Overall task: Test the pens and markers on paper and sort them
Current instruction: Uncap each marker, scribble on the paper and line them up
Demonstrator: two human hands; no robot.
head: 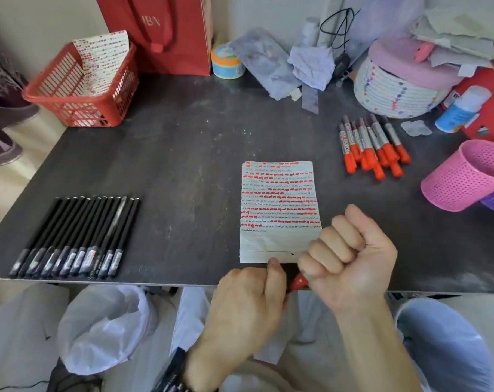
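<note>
Gripping a red-capped marker (298, 282) between your two fists, you hold it right at the near edge of the dark table (189, 154), just below the bottom of the test paper (279, 213). Only its red end peeks out between your hands, so you cannot tell whether the cap is on or coming off. Your left hand (247, 304) is curled tight around the hidden body of the marker, thumb up against the paper's lower edge. Your right hand (350, 258) is balled into a fist over the paper's near right corner, fingers (325, 250) folded in, closed on the marker's red end as far as you can see.

Rows of red and dark strokes fill most of the sheet, its lowest lines blank. Left of it lies a neat row of black pens (76, 236), side by side. Far right, a bunch of orange-capped markers (373, 145) lies on the table, near a tipped pink mesh cup (466, 176). At the far left corner stands a red basket (79, 89) holding another marked sheet
</note>
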